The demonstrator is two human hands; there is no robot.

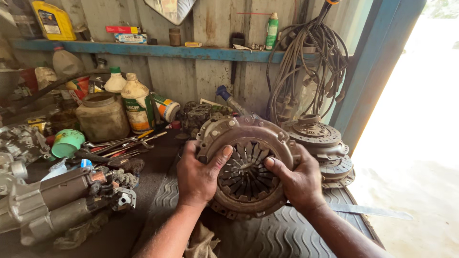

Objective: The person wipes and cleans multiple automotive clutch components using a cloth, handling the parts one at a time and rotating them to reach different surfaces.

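A rusty round clutch pressure plate (pixel 248 138) with radial spring fingers at its centre is held tilted up toward me over a piece of ribbed tyre tread (pixel 267 234). My left hand (pixel 198 174) grips its left rim, thumb lying across the face. Its right rim is gripped by my right hand (pixel 296 179), thumb pointing at the spring fingers. Both forearms come in from the bottom edge.
A stack of worn clutch discs (pixel 322 148) stands right of the plate. Starter motors (pixel 57 200) lie at the left, with wrenches (pixel 119 145), a green cup (pixel 67 142) and plastic bottles (pixel 136 102) behind. Cables (pixel 311 57) hang on the wall. A doorway opens at right.
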